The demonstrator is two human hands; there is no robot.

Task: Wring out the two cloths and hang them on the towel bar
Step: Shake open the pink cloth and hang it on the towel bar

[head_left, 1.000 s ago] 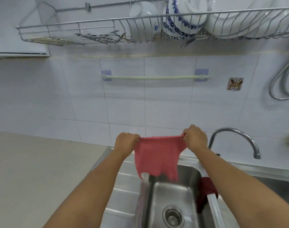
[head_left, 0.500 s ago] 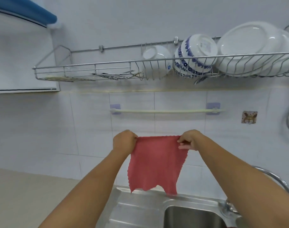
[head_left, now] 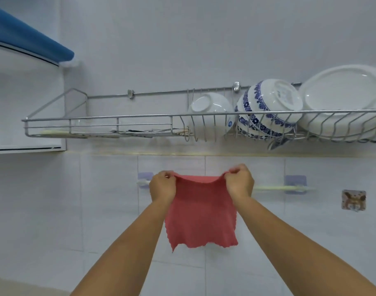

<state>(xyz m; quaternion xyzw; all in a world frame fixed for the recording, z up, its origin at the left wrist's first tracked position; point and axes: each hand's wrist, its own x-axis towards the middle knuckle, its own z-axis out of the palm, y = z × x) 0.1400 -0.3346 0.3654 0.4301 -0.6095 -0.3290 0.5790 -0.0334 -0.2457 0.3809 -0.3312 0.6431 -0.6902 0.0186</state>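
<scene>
Fingers (head_left: 233,170) of the right hand (head_left: 239,184) are curling shut on the top right corner of the red cloth (head_left: 201,212), and those of the left hand (head_left: 162,185) are pinching the top left corner the same way, so the upper hem is sagging slightly between the two fists. The cloth is hanging flat in front of the tiled wall (head_left: 108,210), its ragged lower edge dangling free with open wall below and to both sides. The hands are sitting level with the towel bar (head_left: 276,187), whose middle stretch is being covered by the cloth and hands; only its left tip and its right length with the pale mounts are showing, so whether the hem is touching the bar cannot be told. Above, the wire dish rack (head_left: 118,119) is holding a white bowl (head_left: 208,116), a blue-patterned bowl (head_left: 268,107) and a white plate (head_left: 343,99) cut off by the right frame edge. The second cloth is out of view.
</scene>
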